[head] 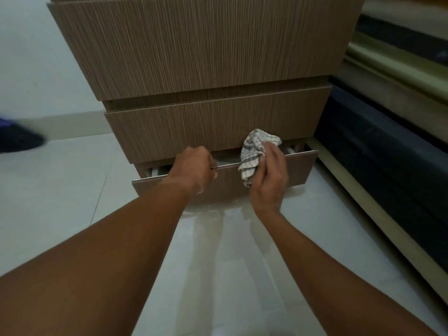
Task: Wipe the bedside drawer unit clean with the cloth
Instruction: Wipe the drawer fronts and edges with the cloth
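Observation:
A brown wood-grain bedside drawer unit (206, 49) with three drawer fronts stands in front of me. Its bottom drawer (298, 166) is pulled out a little. My left hand (194, 168) grips the top edge of that drawer front, fingers curled over the rim. My right hand (269, 175) holds a bunched white cloth with blue checks (252, 154) against the same top edge, further right. The drawer's inside is mostly hidden.
Pale glossy floor tiles (218, 263) lie under my arms. A bed frame with a dark mattress side (378, 166) runs along the right, close to the unit. A dark blurred shape (17, 139) sits at the left edge of the floor.

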